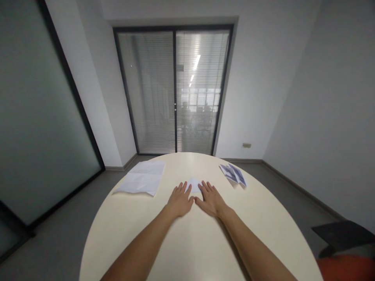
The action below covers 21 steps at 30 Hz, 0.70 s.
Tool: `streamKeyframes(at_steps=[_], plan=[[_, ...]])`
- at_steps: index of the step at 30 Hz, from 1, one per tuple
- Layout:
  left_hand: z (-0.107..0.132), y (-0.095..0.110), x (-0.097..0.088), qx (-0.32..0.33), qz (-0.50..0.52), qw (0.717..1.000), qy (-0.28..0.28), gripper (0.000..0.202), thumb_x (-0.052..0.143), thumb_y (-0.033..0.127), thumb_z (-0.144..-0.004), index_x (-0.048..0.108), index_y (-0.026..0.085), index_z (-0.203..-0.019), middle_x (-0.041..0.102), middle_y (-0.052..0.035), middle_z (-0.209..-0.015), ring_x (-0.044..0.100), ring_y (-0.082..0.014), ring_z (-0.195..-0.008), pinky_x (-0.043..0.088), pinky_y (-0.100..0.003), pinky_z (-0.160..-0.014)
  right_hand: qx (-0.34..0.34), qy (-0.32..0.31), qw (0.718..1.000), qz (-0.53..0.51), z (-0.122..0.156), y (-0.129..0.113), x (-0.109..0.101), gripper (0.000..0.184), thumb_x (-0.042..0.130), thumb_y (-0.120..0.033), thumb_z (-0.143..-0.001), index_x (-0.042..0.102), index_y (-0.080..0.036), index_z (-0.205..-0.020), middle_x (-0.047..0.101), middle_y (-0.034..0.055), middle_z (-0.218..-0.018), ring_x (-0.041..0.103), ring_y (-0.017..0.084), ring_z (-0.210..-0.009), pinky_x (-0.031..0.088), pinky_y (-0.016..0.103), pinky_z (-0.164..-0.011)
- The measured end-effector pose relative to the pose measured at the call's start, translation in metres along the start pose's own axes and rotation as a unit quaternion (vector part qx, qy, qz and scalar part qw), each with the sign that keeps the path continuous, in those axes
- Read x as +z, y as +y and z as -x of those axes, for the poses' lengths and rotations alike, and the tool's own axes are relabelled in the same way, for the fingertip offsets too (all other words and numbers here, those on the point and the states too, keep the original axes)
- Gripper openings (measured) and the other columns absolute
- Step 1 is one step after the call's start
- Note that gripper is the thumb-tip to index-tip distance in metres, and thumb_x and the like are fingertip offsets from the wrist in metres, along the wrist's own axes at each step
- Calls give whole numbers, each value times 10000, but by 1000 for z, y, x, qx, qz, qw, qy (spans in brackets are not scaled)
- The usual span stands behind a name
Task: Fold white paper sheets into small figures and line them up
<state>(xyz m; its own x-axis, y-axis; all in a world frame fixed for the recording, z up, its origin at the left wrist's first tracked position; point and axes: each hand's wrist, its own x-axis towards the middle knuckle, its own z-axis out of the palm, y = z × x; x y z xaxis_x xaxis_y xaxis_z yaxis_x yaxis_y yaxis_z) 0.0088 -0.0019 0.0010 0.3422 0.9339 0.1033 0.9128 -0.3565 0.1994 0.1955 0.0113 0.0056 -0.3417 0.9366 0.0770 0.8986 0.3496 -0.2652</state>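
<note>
A small folded piece of white paper (193, 185) lies on the round cream table (191, 242), partly covered by my fingers. My left hand (180, 200) rests flat over the paper's left side, fingers stretched forward. On its right side lies my right hand (211, 198), palm down with the fingers spread. The two thumbs almost meet just in front of the paper's near edge. What lies beneath the palms is hidden.
Creased white sheets (143, 177) lie at the table's left edge. Toward the right edge sits a folded printed paper (233, 174), partly raised. A chair with a black back (344, 234) and red seat (347, 268) stands at the lower right.
</note>
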Motion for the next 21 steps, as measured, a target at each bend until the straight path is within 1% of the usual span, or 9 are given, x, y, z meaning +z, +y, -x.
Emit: streamKeyframes(at_steps=[2, 4, 6, 9, 12, 14, 19, 21], plan=[[0, 2, 4, -13, -5, 999, 40, 589, 344, 410, -989, 360, 147, -1516, 285, -147, -1596, 243, -328, -1478, 224, -509, -1186, -3, 18, 1000, -9, 1, 0, 2, 729, 450, -526, -931, 365, -98, -1516, 253, 178, -1602, 179, 336, -1495, 140, 485, -1198], [1, 3, 7, -14, 0, 998, 64, 572, 357, 420, -988, 398, 162, -1497, 323, -137, -1583, 276, -320, -1467, 240, -502, -1182, -14, 28, 999, -20, 2, 3, 2, 675, 463, -470, -936, 392, -112, -1504, 285, 169, -1591, 208, 313, -1491, 156, 479, -1198], [1, 2, 8, -11, 10, 997, 71, 558, 377, 423, -984, 437, 165, -1474, 361, -138, -1565, 302, -317, -1456, 259, -494, -1177, -27, 32, 999, -33, 0, 7, 2, 631, 460, -439, -943, 418, -129, -1491, 320, 160, -1578, 235, 298, -1485, 186, 480, -1195], [-2, 1, 6, -8, 22, 996, 81, 529, 406, 382, -974, 485, 145, -1440, 411, -160, -1532, 333, -311, -1444, 280, -463, -1171, -45, 38, 997, -56, -5, 15, 0, 563, 443, -412, -963, 480, -138, -1453, 386, 155, -1546, 293, 272, -1466, 232, 453, -1190], [-4, 2, 4, -6, 30, 996, 84, 513, 416, 342, -966, 510, 120, -1419, 430, -177, -1515, 362, -298, -1431, 294, -429, -1170, -58, 48, 994, -76, -11, 23, 0, 495, 437, -373, -975, 545, -141, -1399, 449, 153, -1506, 361, 245, -1436, 268, 414, -1185], [-6, 3, 3, -5, 34, 996, 86, 506, 418, 327, -964, 514, 117, -1414, 435, -171, -1513, 375, -287, -1424, 299, -419, -1170, -60, 56, 993, -80, -14, 26, 1, 469, 444, -360, -976, 570, -145, -1374, 478, 153, -1484, 394, 239, -1418, 291, 408, -1177], [-10, 3, 4, -7, 42, 995, 95, 495, 448, 303, -951, 517, 127, -1408, 478, -144, -1489, 420, -271, -1397, 331, -413, -1159, -58, 84, 991, -85, -16, 22, 0, 417, 421, -359, -994, 613, -186, -1321, 547, 129, -1430, 450, 229, -1381, 335, 398, -1154], [-12, 2, 5, -7, 45, 993, 105, 478, 446, 303, -956, 527, 141, -1399, 501, -129, -1474, 446, -262, -1379, 356, -403, -1146, -56, 91, 990, -92, -15, 17, -3, 397, 408, -361, -1002, 630, -214, -1297, 585, 104, -1397, 484, 223, -1355, 381, 372, -1117]])
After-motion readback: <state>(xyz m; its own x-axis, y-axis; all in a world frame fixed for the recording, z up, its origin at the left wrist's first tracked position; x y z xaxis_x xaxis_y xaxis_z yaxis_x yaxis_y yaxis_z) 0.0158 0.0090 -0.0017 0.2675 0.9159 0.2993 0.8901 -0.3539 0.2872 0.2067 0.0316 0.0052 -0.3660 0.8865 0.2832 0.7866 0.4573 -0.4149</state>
